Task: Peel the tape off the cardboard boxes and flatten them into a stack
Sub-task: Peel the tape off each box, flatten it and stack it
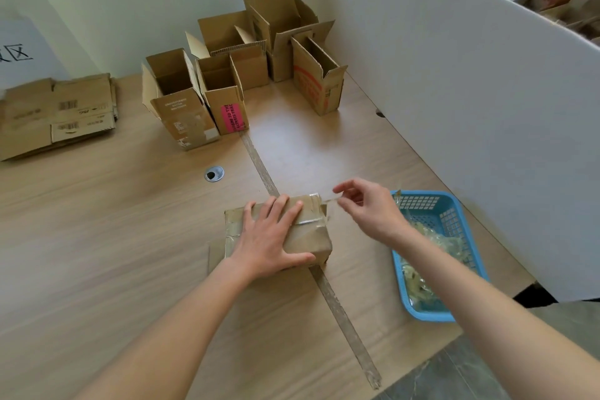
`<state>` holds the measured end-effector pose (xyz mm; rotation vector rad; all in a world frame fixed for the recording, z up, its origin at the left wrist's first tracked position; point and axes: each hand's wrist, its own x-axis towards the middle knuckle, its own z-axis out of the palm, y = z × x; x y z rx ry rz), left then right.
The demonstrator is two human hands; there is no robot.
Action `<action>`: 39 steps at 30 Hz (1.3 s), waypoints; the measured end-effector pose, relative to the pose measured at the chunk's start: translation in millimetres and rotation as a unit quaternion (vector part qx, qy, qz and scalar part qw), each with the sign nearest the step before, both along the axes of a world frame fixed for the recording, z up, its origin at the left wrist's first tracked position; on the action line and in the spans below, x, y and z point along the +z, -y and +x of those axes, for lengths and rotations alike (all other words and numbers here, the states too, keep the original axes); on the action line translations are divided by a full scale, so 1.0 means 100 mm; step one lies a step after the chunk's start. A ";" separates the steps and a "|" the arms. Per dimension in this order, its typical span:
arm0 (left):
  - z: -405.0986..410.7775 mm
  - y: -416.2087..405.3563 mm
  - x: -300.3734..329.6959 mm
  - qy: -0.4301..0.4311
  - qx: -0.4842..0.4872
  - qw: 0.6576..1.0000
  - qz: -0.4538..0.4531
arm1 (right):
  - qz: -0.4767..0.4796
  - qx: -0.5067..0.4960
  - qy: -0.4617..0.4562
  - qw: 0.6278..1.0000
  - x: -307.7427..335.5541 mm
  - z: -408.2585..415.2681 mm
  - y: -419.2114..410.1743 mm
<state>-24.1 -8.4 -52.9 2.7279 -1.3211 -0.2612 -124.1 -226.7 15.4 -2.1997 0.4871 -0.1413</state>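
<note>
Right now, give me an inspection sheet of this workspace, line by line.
Surface: wooden table with a taped seam and a round cable hole.
Job's things: box under the hands, tape partly lifted; open boxes at the back; flattened stack far left.
Clutter: blue basket holding peeled tape, right of the box.
Hands: left hand presses flat on the box; right hand pinches a tape strip pulled from its corner.
Cables: nothing seen.
Surroundings: white partition along the right; more cardboard behind it.
</note>
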 end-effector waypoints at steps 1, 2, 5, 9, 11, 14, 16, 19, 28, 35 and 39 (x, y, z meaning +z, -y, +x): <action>0.00 -0.03 -0.01 0.003 -0.015 1.000 -0.007 | -0.012 0.028 0.003 1.000 -0.10 -0.01 -0.07; 0.01 -0.07 -0.02 0.005 -0.029 0.999 -0.013 | -0.019 0.069 -0.008 0.997 -0.21 -0.04 -0.13; 0.04 -0.19 -0.02 0.005 -0.060 0.998 -0.023 | -0.072 0.134 -0.029 0.988 -0.48 -0.14 -0.23; 0.03 -0.20 0.01 0.005 -0.063 0.998 -0.022 | -0.094 0.122 0.028 0.988 -0.52 -0.15 -0.28; 0.03 -0.21 0.00 0.002 -0.070 0.997 -0.033 | -0.125 0.169 0.029 0.977 -0.50 -0.14 -0.29; 0.03 -0.21 -0.03 -0.001 -0.082 0.995 -0.057 | -0.163 0.198 0.007 0.966 -0.46 -0.06 -0.19; 0.04 -0.18 -0.04 -0.006 -0.077 0.994 -0.074 | -0.109 0.128 -0.003 0.986 -0.45 -0.02 -0.11; 0.04 -0.16 -0.05 -0.005 -0.078 0.992 -0.104 | -0.096 0.111 0.015 0.989 -0.49 -0.03 -0.10; 0.13 -0.27 -0.04 -0.010 -0.173 0.980 -0.096 | -0.140 0.207 -0.028 0.968 -0.44 0.03 -0.08; 0.17 -0.27 0.09 -0.085 -0.181 0.980 -0.016 | -0.093 0.159 -0.041 0.982 -0.32 0.02 -0.06; -0.06 -0.19 0.11 -0.139 -0.056 0.987 -0.060 | -0.126 0.199 -0.026 0.971 -0.31 -0.06 -0.20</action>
